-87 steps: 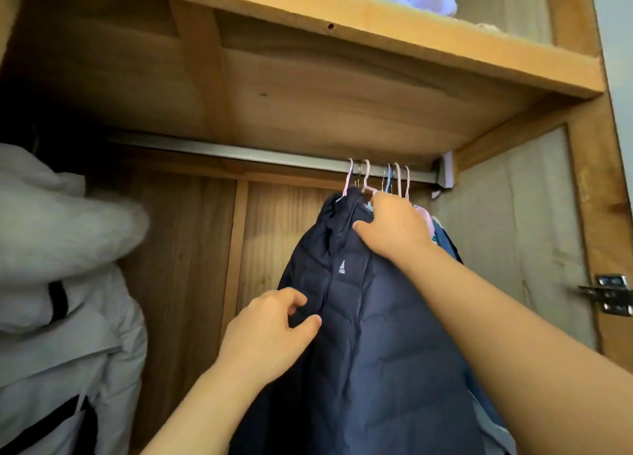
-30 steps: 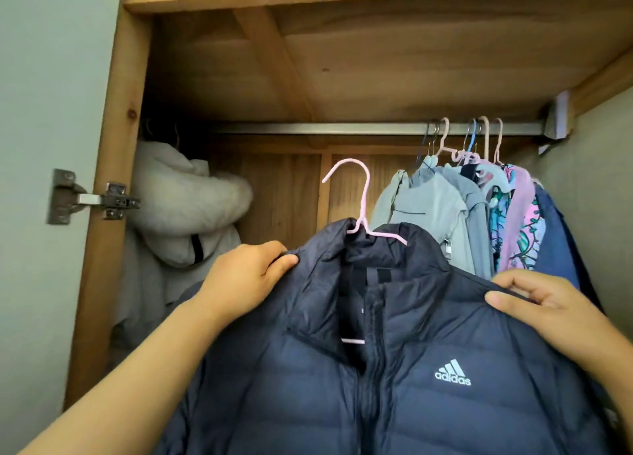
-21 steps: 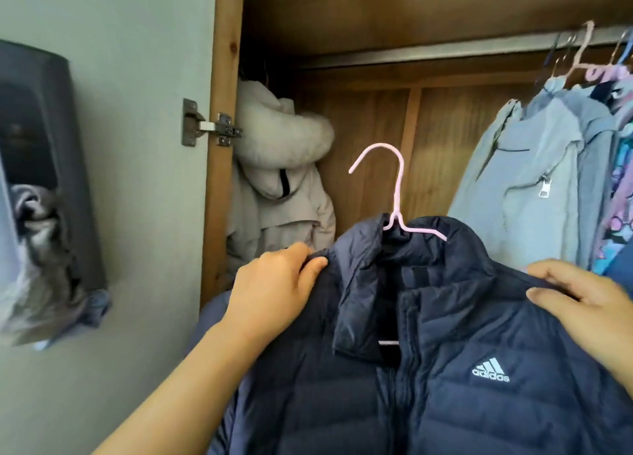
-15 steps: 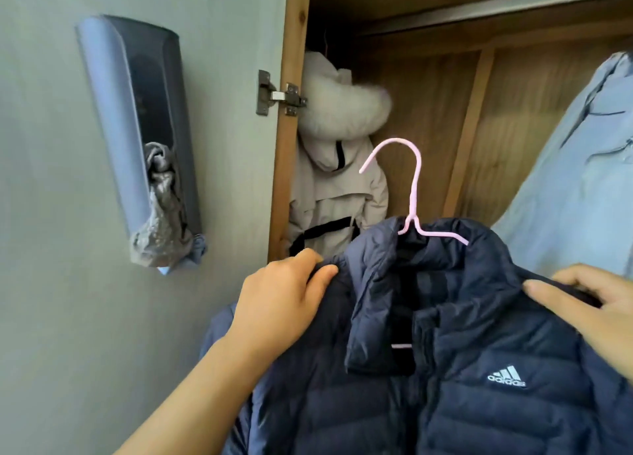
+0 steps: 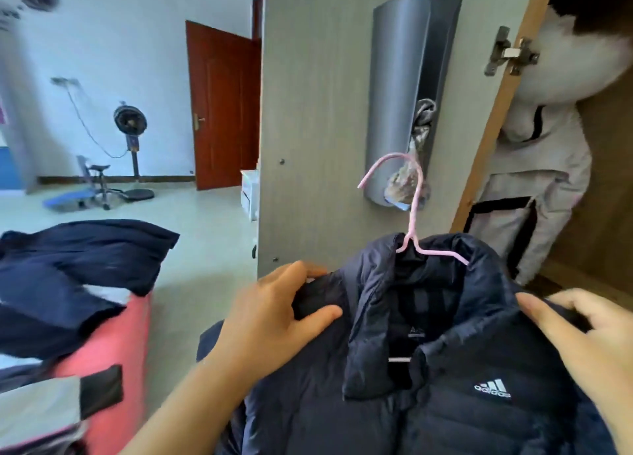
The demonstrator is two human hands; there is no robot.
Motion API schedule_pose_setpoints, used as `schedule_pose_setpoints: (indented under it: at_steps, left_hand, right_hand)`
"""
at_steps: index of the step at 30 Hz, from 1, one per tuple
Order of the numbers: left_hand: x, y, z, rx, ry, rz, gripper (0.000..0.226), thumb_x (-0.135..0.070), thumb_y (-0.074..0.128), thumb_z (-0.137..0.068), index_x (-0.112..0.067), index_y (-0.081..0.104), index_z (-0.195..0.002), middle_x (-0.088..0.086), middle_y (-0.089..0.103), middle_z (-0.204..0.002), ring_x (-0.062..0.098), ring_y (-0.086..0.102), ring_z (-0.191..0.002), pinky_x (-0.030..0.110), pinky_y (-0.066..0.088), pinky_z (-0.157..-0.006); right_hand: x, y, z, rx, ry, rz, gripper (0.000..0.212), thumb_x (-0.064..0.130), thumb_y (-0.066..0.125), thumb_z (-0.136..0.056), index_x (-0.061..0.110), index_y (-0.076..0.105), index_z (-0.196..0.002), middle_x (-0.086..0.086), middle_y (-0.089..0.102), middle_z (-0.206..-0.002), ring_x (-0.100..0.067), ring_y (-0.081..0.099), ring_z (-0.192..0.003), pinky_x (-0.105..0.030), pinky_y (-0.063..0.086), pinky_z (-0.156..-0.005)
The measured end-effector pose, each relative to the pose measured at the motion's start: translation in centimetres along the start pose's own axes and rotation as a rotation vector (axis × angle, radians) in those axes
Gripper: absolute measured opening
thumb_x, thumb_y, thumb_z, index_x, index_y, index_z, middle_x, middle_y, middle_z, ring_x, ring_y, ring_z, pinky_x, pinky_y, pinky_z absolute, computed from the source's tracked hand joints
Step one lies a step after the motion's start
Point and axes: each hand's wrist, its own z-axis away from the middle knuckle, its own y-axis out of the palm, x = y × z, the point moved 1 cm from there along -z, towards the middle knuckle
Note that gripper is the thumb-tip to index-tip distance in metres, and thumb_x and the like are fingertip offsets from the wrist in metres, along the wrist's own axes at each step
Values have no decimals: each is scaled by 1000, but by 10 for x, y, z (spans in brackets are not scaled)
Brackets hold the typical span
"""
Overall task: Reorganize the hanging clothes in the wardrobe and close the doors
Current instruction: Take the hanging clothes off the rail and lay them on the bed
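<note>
Closest in, the left hand [image 5: 274, 312] grips one shoulder of a navy puffer jacket [image 5: 404, 386] and the right hand [image 5: 579, 338] grips the other, holding it up in front of the wardrobe on its pink hanger [image 5: 416, 221]. White "adidas" lettering with the three-stripe logo [image 5: 492, 389] marks the chest. Left lies dark clothing [image 5: 68, 266] on something red. Behind hangs the grey wardrobe door [image 5: 315, 112], and a pale fur-hooded coat [image 5: 541, 146] inside.

One camera on the person's head looks forward and down, close above both hands, past them into the room.
</note>
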Motion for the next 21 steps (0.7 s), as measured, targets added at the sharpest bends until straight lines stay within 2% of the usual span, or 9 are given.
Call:
schedule_pose_setpoints:
  at_steps: [2, 4, 6, 9, 11, 13, 17, 19, 21]
  left_hand:
    - [23, -31, 20, -29, -50, -47, 46, -66, 50, -68, -47, 41, -109, -33, 51, -83, 1, 60, -81, 24, 50, -67]
    - [45, -59, 38, -62, -92, -106, 46, -65, 48, -68, -47, 40, -110, -30, 52, -80, 3, 61, -81, 27, 50, -67]
    - [66, -90, 56, -86, -146, -141, 43, -63, 47, -69, -45, 41, -108, -30, 54, -81, 4, 60, -81, 27, 50, -68]
    - [94, -135, 84, -128, -224, -199, 37, -62, 48, -69, -45, 43, -102, -24, 60, -82, 3, 61, -78, 34, 51, -69]
    - [110, -165, 99, -172, -285, -237, 34, -61, 51, -68, -45, 45, -97, -23, 62, -82, 1, 60, -79, 32, 50, -69]
    - [126, -192, 110, -206, -344, -264, 32, -58, 55, -67, -44, 46, -95, -27, 60, -92, -3, 57, -82, 28, 48, -69]
    - [155, -240, 132, -264, -432, -319, 31, -56, 53, -66, -42, 50, -94, -27, 59, -94, -7, 56, -85, 22, 44, -71]
    - [166, -258, 142, -304, -469, -359, 29, -54, 54, -66, -41, 51, -92, -25, 59, -94, -5, 56, -84, 19, 43, -70]
    - [178, -274, 149, -354, -516, -389, 25, -53, 56, -65, -44, 52, -88, -24, 60, -92, 0, 56, -82, 16, 42, -71]
  right_hand:
    - [28, 33, 13, 55, -42, -15, 23, 49, 71, -74, 27, 65, -70, 9, 63, -61, -16, 60, -64, -33, 45, -49]
    - [52, 62, 27, 115, -74, -32, 29, 43, 73, -75, 20, 61, -60, 6, 60, -55, -17, 58, -60, -27, 41, -46]
    - [78, 93, 42, 158, -87, -51, 34, 40, 74, -74, 15, 60, -57, 4, 58, -53, -19, 57, -59, -25, 41, -55]
    - [114, 138, 62, 202, -135, -115, 33, 37, 76, -74, 14, 60, -57, 1, 60, -56, -19, 57, -61, -25, 41, -62]
    - [141, 168, 74, 238, -183, -156, 31, 37, 75, -74, 15, 61, -58, 0, 61, -61, -18, 56, -62, -28, 39, -58]
    - [166, 193, 84, 272, -209, -202, 31, 38, 75, -74, 16, 60, -58, 1, 61, -63, -17, 55, -63, -28, 37, -54]
    - [218, 242, 101, 336, -305, -278, 35, 45, 71, -73, 16, 58, -59, 4, 59, -64, -18, 55, -64, -29, 41, -56]
    - [242, 263, 107, 343, -386, -270, 37, 47, 68, -74, 15, 58, -61, 3, 58, -65, -19, 53, -65, -36, 44, -58]
    - [263, 287, 109, 367, -444, -289, 40, 50, 66, -75, 13, 58, -62, 2, 57, -65, -19, 52, -64, -35, 43, -57]
